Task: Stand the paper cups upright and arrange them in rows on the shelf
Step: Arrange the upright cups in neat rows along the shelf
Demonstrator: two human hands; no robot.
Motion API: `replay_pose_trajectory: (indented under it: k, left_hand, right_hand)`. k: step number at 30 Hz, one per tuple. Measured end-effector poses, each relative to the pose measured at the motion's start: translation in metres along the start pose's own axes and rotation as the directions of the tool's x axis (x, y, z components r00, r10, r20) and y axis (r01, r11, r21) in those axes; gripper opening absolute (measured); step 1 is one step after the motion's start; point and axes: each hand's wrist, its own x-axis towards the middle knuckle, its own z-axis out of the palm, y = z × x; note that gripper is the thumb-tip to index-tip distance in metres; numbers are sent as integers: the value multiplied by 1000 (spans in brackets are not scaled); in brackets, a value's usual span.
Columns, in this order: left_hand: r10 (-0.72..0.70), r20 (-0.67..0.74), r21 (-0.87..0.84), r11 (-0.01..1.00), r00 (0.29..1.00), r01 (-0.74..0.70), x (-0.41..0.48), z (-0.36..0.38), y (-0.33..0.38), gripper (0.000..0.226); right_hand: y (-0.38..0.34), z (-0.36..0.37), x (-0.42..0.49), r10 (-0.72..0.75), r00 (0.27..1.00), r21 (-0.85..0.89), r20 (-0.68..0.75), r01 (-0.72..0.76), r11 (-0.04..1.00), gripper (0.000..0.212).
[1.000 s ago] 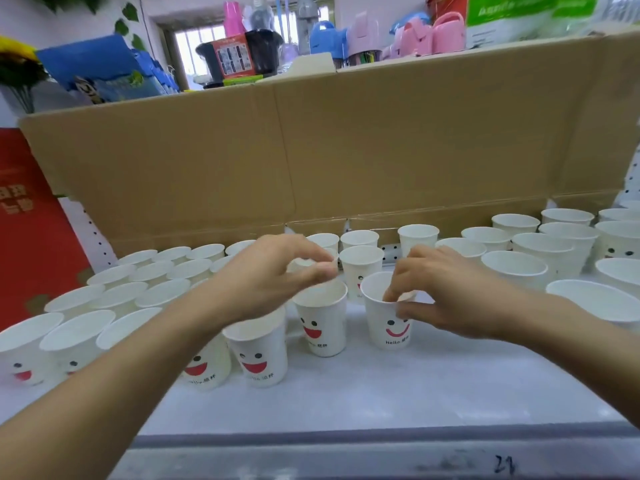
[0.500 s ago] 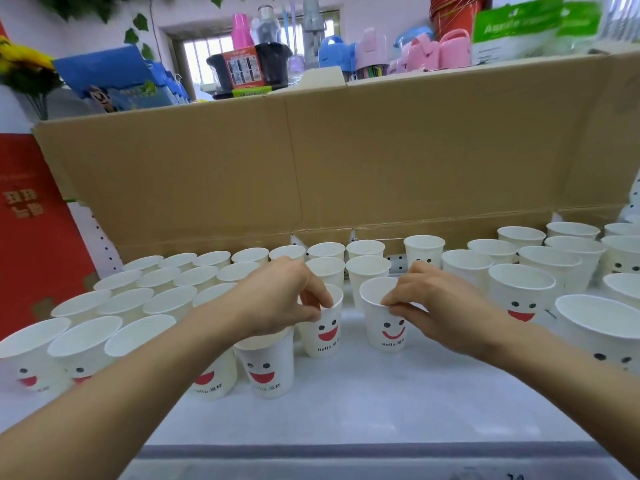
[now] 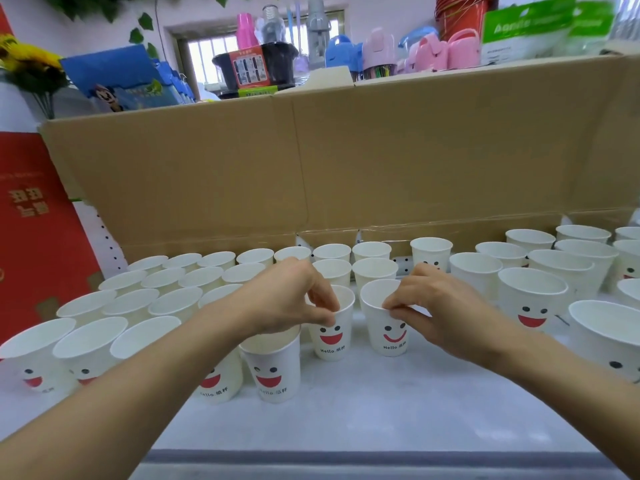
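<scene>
Behind everything stands a tall cardboard wall (image 3: 381, 150), with shop goods piled above it, and below it runs the pale shelf (image 3: 346, 403) crowded with white paper cups. To the left, neat rows of cups (image 3: 166, 292) stand upright and close-packed; to the right, a looser group (image 3: 540, 271) sits less evenly. In the gap between them both hands work: the left hand (image 3: 291, 299) pinches the near rim of one smiley cup (image 3: 331, 332), and the right hand (image 3: 436, 306) pinches the rim of its neighbour (image 3: 388, 323), both cups upright on the shelf, just apart. I judge this the lining-up step, the pair being nudged into the row. Next would be letting go and reaching for the right-hand cups, keeping the spacing even. Each cup shows a red smile and "Hello." with small characters; a green bag (image 3: 526, 26) up top carries blurred lettering I cannot read.
</scene>
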Motion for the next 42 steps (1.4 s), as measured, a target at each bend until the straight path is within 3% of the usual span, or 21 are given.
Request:
replay_pose_trajectory:
  k: [18,21,25,28,33,37,39,42]
  left_hand:
    - [-2,-4,125,992,1000,3,5,2,-6,11]
    - [-12,-103,117,993,995,24,-5,0,3,28]
    - [52,-359,-97,991,932,-93,-23,24,39,51]
    - [28,-436,-300,938,899,-175,-23,63,78,61]
    - [-23,-295,-618,767,955,-173,-5,123,157,72]
    - [-49,-164,-754,651,985,-93,25,151,204,92]
    - [-82,-142,-776,627,986,-59,42,162,219,104]
    - [-111,-133,-799,600,985,-40,61,172,234,115]
  right_hand:
    - [-4,1,4,17,1000,-80,11,-16,997,15]
    - [-4,3,-3,0,998,-98,-66,-6,995,33]
    - [-10,-6,-26,72,974,-24,-213,-79,997,46]
    - [-10,-20,-56,164,922,16,-350,-169,985,46]
    - [2,-55,-118,244,784,-21,-571,-311,950,34]
    - [24,-77,-168,348,579,42,-737,-475,879,51]
    - [38,-79,-189,486,482,195,-729,-534,823,62]
    - [57,-80,-205,634,496,299,-593,-595,746,77]
